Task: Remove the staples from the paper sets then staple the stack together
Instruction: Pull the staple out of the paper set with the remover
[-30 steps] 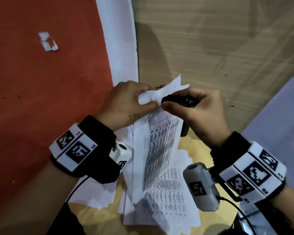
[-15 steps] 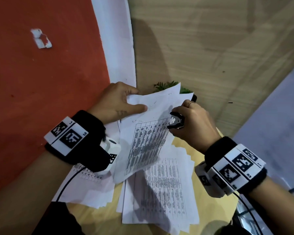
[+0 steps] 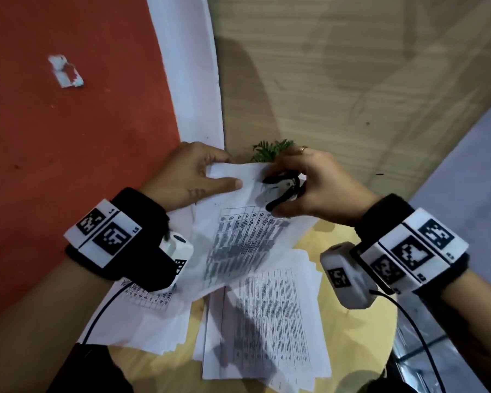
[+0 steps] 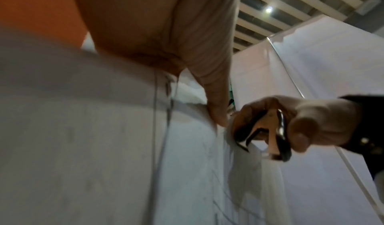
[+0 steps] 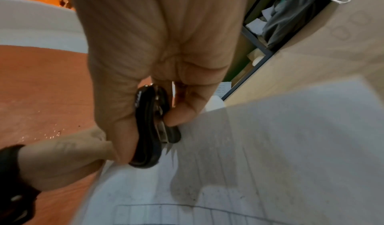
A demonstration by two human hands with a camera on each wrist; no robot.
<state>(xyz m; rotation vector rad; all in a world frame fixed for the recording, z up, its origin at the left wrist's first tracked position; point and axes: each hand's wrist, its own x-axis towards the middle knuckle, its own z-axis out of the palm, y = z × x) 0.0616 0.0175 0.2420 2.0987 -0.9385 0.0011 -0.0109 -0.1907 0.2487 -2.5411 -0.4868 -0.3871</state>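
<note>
Staple remover coming back onto the paper set's top corner

At frame centre, the left hand [image 3: 193, 177] is pinching the set [image 3: 238, 239]; the right hand [image 3: 309, 188], having turned since half a second ago, is squeezing the remover [image 3: 284, 188], claws touching paper. Another staple seems next.

Round wood table [image 3: 352, 336], approx. two paper piles [image 3: 267, 321].

The printed tables on the paper sheets [image 3: 255, 302] are too blurred to read.
</note>
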